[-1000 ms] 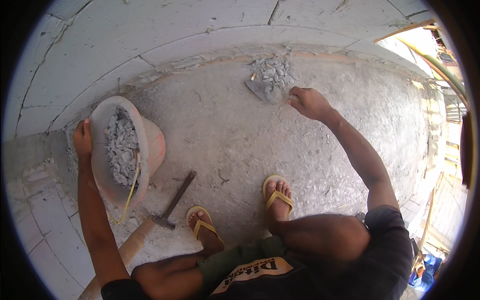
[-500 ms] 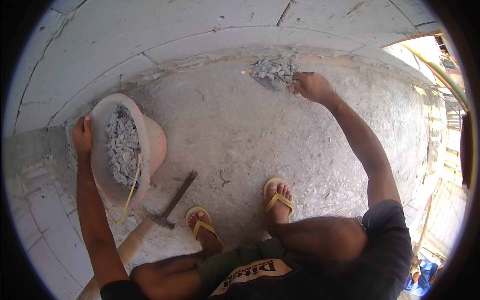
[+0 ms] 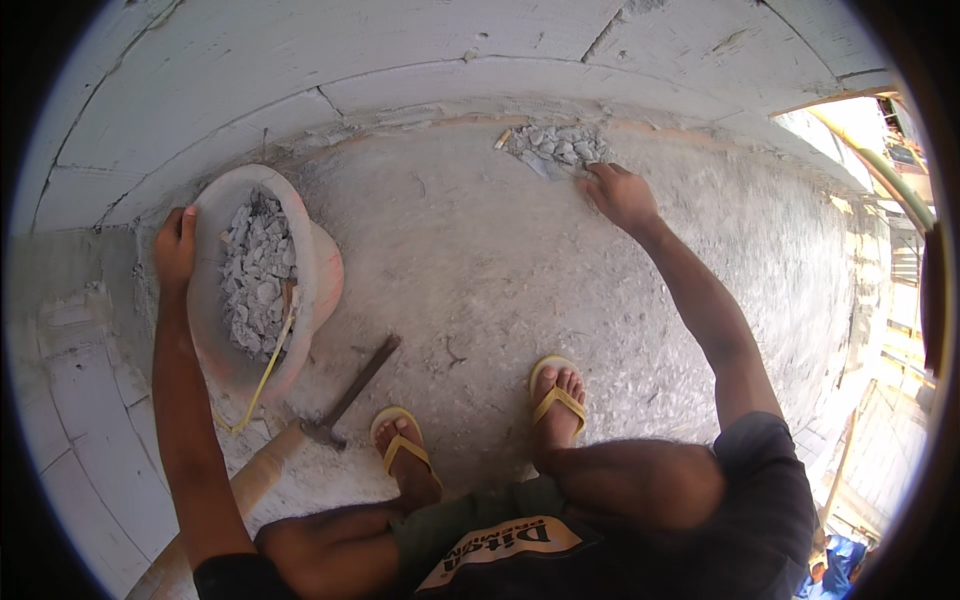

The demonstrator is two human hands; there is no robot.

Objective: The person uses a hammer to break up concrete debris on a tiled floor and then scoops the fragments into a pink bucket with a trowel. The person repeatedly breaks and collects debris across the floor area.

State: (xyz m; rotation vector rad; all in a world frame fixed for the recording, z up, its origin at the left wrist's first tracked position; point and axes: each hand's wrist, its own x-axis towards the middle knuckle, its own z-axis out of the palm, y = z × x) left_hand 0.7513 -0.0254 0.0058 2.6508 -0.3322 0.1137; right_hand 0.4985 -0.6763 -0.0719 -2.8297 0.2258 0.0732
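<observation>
My left hand (image 3: 176, 246) grips the outer rim of a wide, dusty pinkish bucket (image 3: 326, 275), thumb over the edge. The bucket is tipped to the left, its mouth showing grey broken rubble (image 3: 258, 275). A yellow cord (image 3: 262, 385) hangs from its near side. Far forward by the wall, my right hand (image 3: 622, 197) is closed, low over the floor, at the near right end of a rubble pile (image 3: 565, 142). A flat grey blade, seemingly a trowel (image 3: 540, 166), lies against the pile's near side; its handle is hidden in my fingers.
A hammer (image 3: 358, 388) rests on the floor near my left foot, its head by a thick round pole (image 3: 262, 475). The pale block wall (image 3: 420, 95) runs along the far side. At the right is a bright opening with a bamboo pole (image 3: 880, 165).
My right hand and the blade have shifted slightly nearer along the edge of the rubble pile. My left hand stays on the bucket rim. The whole view has tilted a little.
</observation>
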